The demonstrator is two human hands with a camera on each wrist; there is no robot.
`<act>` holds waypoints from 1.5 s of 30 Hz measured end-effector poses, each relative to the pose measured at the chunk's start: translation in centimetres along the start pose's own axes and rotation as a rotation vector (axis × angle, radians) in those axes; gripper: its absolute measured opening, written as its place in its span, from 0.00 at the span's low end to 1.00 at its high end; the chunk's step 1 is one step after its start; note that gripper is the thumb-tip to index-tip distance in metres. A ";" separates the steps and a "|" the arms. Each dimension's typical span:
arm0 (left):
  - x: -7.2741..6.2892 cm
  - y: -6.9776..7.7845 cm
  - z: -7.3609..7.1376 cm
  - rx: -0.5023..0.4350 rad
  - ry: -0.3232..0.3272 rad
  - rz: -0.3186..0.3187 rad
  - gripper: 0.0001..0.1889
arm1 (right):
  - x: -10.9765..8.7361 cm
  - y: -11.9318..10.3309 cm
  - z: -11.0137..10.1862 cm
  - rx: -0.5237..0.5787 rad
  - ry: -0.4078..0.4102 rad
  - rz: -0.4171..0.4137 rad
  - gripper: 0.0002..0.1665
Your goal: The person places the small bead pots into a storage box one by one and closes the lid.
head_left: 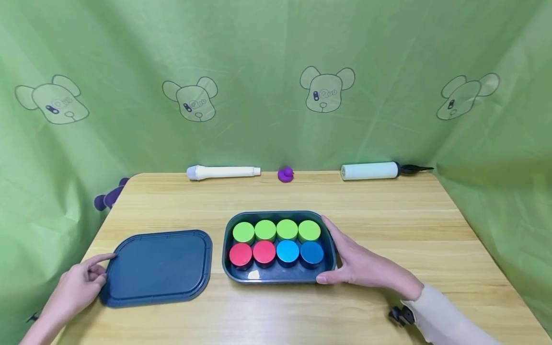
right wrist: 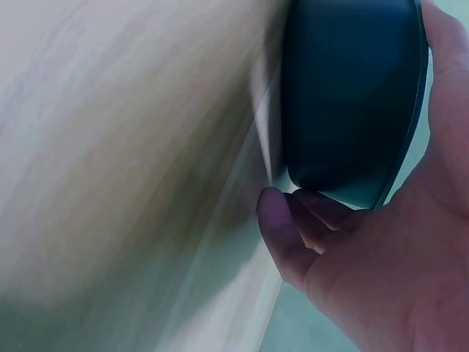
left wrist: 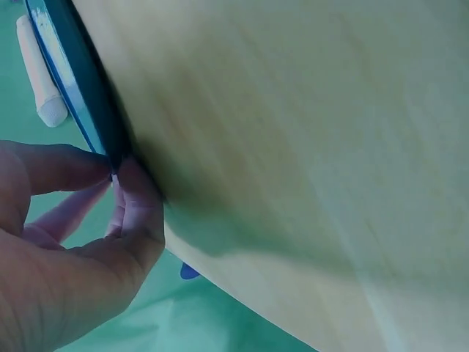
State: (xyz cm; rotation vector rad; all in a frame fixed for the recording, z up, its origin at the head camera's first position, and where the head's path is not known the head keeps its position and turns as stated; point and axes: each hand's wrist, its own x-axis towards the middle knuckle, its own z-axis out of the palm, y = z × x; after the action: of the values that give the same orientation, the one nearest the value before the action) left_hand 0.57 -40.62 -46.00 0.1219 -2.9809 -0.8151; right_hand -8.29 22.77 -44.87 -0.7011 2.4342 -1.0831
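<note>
On the left of the table in the head view lies a flat dark blue lid (head_left: 157,268) with rounded corners. My left hand (head_left: 77,287) pinches its left edge; the left wrist view has thumb and fingertips meeting at the rim of the lid (left wrist: 91,88). A dark blue open box (head_left: 276,275) stands near the middle, its right end held by my right hand (head_left: 360,263). Inside are two rows of round pieces: light green tops (head_left: 265,230) behind, red (head_left: 264,251) and blue tops (head_left: 311,252) in front. The right wrist view shows fingers against the box's outer wall (right wrist: 352,95).
Along the table's back edge lie a white toy microphone (head_left: 224,172), a small purple duck-like figure (head_left: 285,174) and a pale blue hand pump (head_left: 371,171) with a black nozzle. A green curtain (head_left: 258,43) hangs behind and at both sides of the wooden table (head_left: 371,206).
</note>
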 end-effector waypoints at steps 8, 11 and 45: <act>-0.3 -1.5 -0.9 -0.375 -0.069 -0.039 0.25 | 0.2 -0.1 0.0 0.006 -0.005 0.004 0.80; -0.4 -2.2 -1.6 -0.629 -0.121 -0.028 0.28 | 0.2 -0.1 0.0 -0.001 -0.003 -0.001 0.80; -1.2 -0.9 -2.3 -1.133 -0.290 0.077 0.32 | 0.1 -0.4 -0.3 -0.011 -0.018 -0.005 0.80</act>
State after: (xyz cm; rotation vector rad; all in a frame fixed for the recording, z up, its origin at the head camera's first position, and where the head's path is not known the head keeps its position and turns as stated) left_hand 1.94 -42.44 -44.45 -0.1708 -2.2095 -2.4502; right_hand -8.37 22.63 -44.40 -0.7176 2.4265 -1.0621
